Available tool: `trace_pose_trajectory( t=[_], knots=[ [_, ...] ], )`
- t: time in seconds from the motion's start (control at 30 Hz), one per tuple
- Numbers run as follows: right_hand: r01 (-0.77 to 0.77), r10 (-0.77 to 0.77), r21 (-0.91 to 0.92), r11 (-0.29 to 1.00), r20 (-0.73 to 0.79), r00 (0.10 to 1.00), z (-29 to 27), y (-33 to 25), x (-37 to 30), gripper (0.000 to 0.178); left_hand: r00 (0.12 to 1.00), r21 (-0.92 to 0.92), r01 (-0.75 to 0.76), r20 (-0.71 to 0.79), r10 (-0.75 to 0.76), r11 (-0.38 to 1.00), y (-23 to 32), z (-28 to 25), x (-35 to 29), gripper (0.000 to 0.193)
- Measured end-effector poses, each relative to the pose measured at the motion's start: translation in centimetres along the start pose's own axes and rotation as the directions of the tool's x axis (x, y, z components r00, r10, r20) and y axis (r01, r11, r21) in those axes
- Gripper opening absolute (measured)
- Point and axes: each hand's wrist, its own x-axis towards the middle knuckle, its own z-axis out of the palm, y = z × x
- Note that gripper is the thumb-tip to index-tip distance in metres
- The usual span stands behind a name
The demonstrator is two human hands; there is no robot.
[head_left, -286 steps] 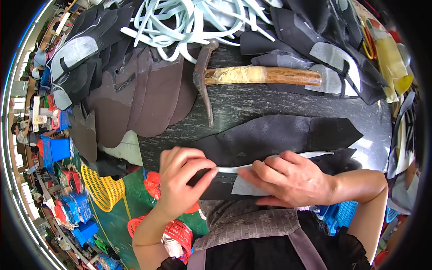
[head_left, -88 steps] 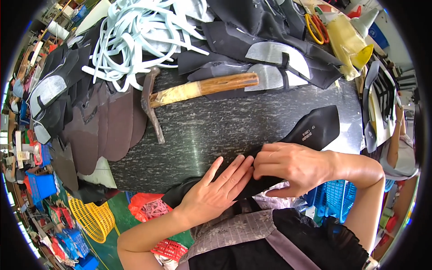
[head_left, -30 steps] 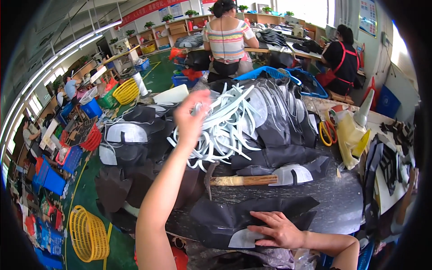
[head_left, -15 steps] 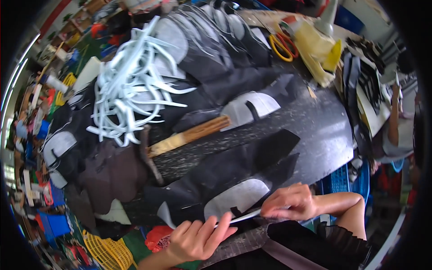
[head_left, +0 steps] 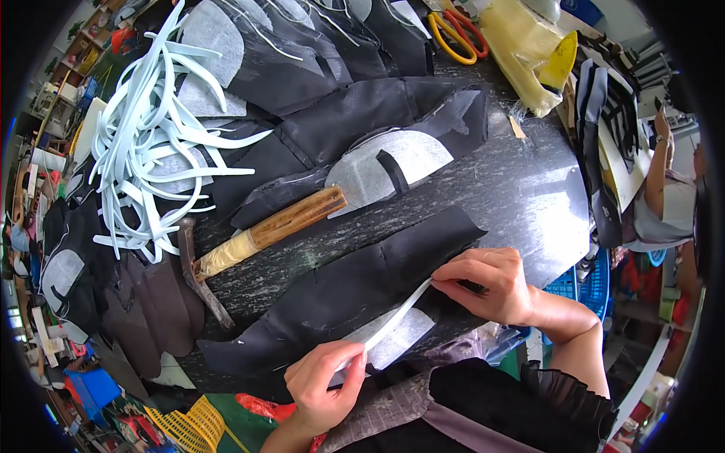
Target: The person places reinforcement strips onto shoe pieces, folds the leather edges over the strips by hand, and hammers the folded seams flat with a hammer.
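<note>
A narrow white strip (head_left: pixel 402 311) runs on a slant between my two hands. My left hand (head_left: pixel 323 383) pinches its lower end between thumb and fingers, and my right hand (head_left: pixel 487 285) pinches the upper end. Beneath the strip lies a black sheet piece (head_left: pixel 332 283), like leather or coated fabric, with a whitish half-round patch (head_left: pixel 405 338) partly covered by the strip and my left hand. Whether the strip touches the patch I cannot tell. Beyond it rests a wooden-handled hammer (head_left: pixel 291 217). A similar black piece with a pale patch (head_left: pixel 389 167) lies farther back.
A tangled heap of pale strips (head_left: pixel 147 140) covers the left. Scissors with yellow and red handles (head_left: pixel 457 38) lie at the back, near a yellowish wrapped object (head_left: pixel 521 57). More black pieces (head_left: pixel 302 57) overlap on the dark tabletop (head_left: pixel 521 181). Another person's arm (head_left: pixel 655 177) shows at right.
My right hand has moved up and away from the table's near edge, so the strip slants more steeply. My left fingers, spread before, now close on the strip. The whole view has shifted.
</note>
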Motion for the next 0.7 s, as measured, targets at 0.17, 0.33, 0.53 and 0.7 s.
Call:
trace_pose_trajectory(
  t=[0.17, 0.33, 0.53, 0.7],
  knots=[
    [0.020, -0.020, -0.009, 1.000, -0.004, 1.000, 0.5, 0.5, 0.9, 0.019, 1.000, 0.008, 0.013, -0.021, -0.013, 1.000, -0.1, 0.0, 0.4, 0.020],
    [0.115, -0.090, -0.228, 0.967, 0.117, 0.989, 0.1, 0.2, 1.7, 0.025, 0.989, 0.000, 0.144, -0.022, -0.144, 0.990, 0.6, 0.0, 0.9, 0.017],
    [0.606, -0.541, -0.352, 0.713, 0.272, 0.796, 0.2, 1.0, 2.4, 0.042, 0.986, 0.017, 0.158, -0.059, -0.156, 0.987, 0.4, 0.1, 1.4, 0.017],
    [0.604, -0.482, -0.376, 0.703, 0.373, 0.793, 0.6, 0.0, 1.7, 0.038, 0.979, 0.089, 0.204, -0.009, -0.204, 0.975, 0.8, 0.0, 1.5, 0.018]
  ],
)
